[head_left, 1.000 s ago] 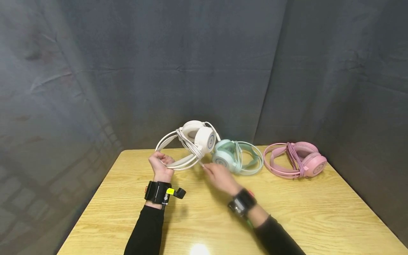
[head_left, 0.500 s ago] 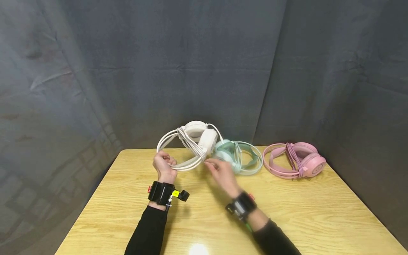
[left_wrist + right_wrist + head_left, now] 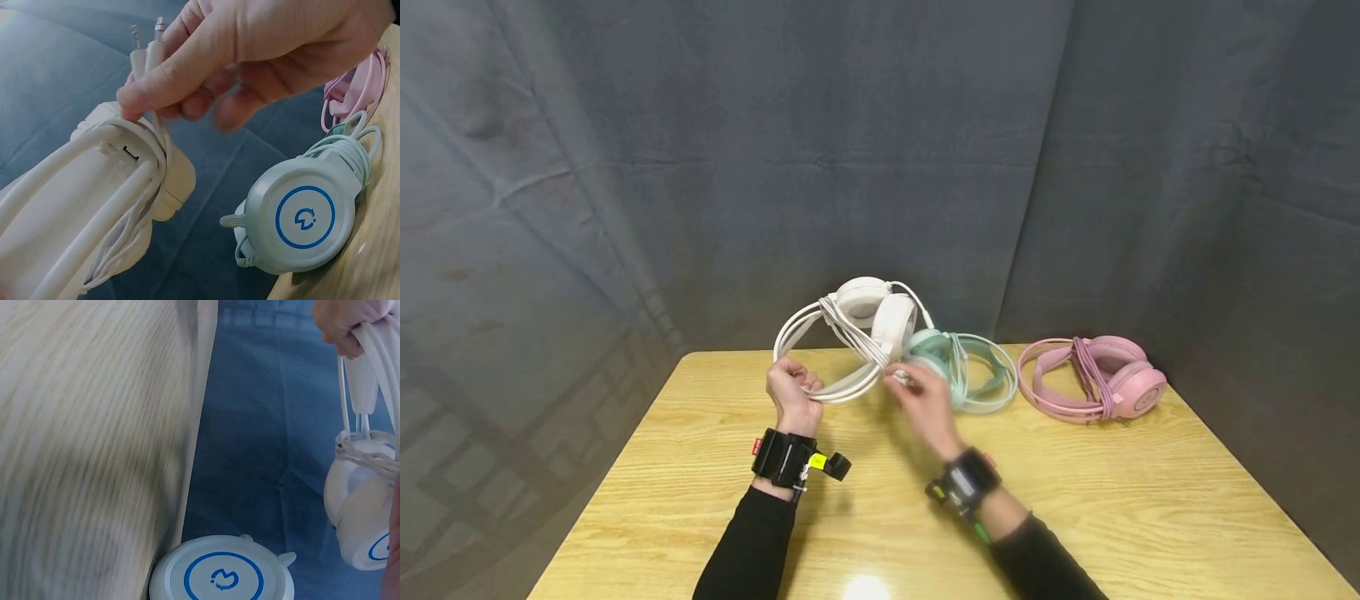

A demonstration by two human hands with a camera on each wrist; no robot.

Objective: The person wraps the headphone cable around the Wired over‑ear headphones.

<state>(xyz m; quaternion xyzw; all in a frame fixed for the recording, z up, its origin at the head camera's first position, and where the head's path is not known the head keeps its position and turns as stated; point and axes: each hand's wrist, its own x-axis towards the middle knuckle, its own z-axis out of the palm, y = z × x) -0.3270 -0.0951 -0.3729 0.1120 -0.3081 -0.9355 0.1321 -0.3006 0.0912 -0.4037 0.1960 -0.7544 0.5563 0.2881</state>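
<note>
White plastic over-ear headset with its cord wound round the band hangs above the far edge of the pale wooden table, lifted higher than a second ago. At its 8 o'clock the left hand has its fingers curled round the band. At its 4 o'clock the right hand has come in from the table and now pinches the cord's twin metal plugs — the free end is secured. Further right lie a mint-green headset and a pink headset.
</note>
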